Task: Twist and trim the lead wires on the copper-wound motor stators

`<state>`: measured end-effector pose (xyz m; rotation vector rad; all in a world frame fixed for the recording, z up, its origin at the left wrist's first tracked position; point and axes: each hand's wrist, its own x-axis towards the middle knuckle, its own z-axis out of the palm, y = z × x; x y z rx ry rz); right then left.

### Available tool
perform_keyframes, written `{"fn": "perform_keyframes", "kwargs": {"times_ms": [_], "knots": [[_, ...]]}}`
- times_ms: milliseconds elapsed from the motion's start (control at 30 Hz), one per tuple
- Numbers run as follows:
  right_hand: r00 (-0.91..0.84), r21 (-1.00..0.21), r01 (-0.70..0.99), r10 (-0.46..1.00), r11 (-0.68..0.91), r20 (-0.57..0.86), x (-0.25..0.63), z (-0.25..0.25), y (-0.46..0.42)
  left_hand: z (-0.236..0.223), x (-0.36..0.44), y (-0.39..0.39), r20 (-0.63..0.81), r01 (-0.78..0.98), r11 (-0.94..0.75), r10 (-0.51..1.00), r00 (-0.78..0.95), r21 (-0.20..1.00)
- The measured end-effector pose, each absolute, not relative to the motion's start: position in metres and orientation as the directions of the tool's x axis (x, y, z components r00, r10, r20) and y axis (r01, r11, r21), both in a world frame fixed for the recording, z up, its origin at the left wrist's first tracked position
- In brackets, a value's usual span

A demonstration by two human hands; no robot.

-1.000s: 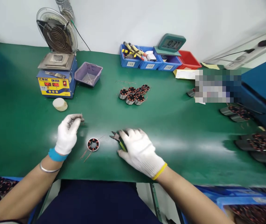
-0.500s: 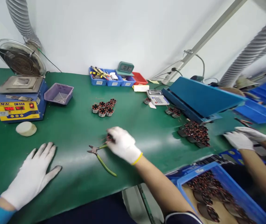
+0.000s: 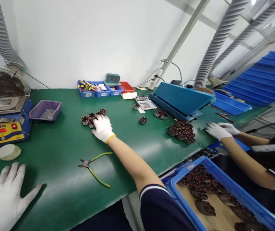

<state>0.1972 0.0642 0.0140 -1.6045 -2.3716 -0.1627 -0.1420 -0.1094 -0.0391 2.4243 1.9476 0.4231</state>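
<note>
My right hand (image 3: 103, 128) in a white glove reaches far across the green mat. Its fingers are curled down on a copper-wound stator at the edge of a small cluster of stators (image 3: 87, 118). My left hand (image 3: 4, 195), also gloved, lies flat and spread on the mat at the bottom left and holds nothing. Green-handled cutters (image 3: 93, 165) lie loose on the mat between my two hands, touched by neither.
A blue solder pot (image 3: 2, 125), a purple tray (image 3: 44, 110) and a white puck (image 3: 8, 151) stand at the left. Blue bins (image 3: 96, 89) and a clock (image 3: 112, 78) line the wall. A co-worker's gloved hands (image 3: 220, 130) work near a stator pile (image 3: 182, 130). A blue crate (image 3: 245, 199) of stators sits at lower right.
My right hand let go of the cutters, picked up the stator and carried it up to the cluster. My left hand flattened onto the mat. The view swung right.
</note>
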Motion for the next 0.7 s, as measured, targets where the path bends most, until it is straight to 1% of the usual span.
{"fn": "perform_keyframes", "kwargs": {"times_ms": [67,100,167,233,300,333,367,400,467,500,567,633,700], "knots": [[-0.345,-0.05,0.927,0.896,0.372,0.28,0.187,0.014,0.077,-0.038,-0.139,-0.109,0.335,0.963,-0.177,0.937,0.101,0.204],[-0.352,-0.045,0.924,0.893,0.379,0.279,0.184,0.014,0.079,-0.037,-0.137,-0.108,0.374,0.962,-0.169,0.924,0.079,0.216],[-0.392,-0.038,0.908,0.878,0.417,0.276,0.179,0.015,0.071,-0.033,-0.134,-0.107,0.394,0.959,-0.191,0.914,0.096,0.208],[-0.464,-0.045,0.869,0.844,0.492,0.27,0.17,0.014,0.048,-0.029,-0.129,-0.107,0.409,0.961,-0.205,0.905,0.114,0.186],[-0.581,-0.071,0.783,0.767,0.618,0.272,0.153,0.011,0.014,-0.026,-0.119,-0.109,0.389,0.959,-0.231,0.909,0.152,0.165],[-0.66,-0.091,0.702,0.693,0.707,0.29,0.144,0.009,-0.004,-0.025,-0.113,-0.112,0.346,0.956,-0.242,0.922,0.173,0.166],[-0.724,-0.11,0.618,0.619,0.778,0.305,0.134,0.008,-0.022,-0.025,-0.105,-0.114,0.258,0.954,-0.239,0.948,0.189,0.18],[-0.765,-0.131,0.551,0.561,0.824,0.316,0.126,0.007,-0.039,-0.024,-0.097,-0.116,0.209,0.948,-0.234,0.96,0.189,0.217],[-0.797,-0.191,0.475,0.512,0.859,0.322,0.116,0.007,-0.066,-0.023,-0.081,-0.119,0.106,0.918,-0.216,0.976,0.191,0.332],[-0.795,-0.227,0.46,0.512,0.858,0.325,0.116,0.006,-0.075,-0.023,-0.075,-0.12,0.094,0.899,-0.208,0.978,0.185,0.386],[-0.758,-0.296,0.475,0.556,0.829,0.341,0.127,0.003,-0.084,-0.022,-0.066,-0.12,0.091,0.865,-0.204,0.979,0.183,0.458],[-0.684,-0.337,0.549,0.643,0.765,0.345,0.149,-0.004,-0.087,-0.022,-0.064,-0.119,0.075,0.837,-0.192,0.981,0.18,0.513],[-0.612,-0.338,0.651,0.733,0.68,0.297,0.175,-0.012,-0.086,-0.023,-0.066,-0.118,0.05,0.804,-0.189,0.979,0.195,0.564]]}}
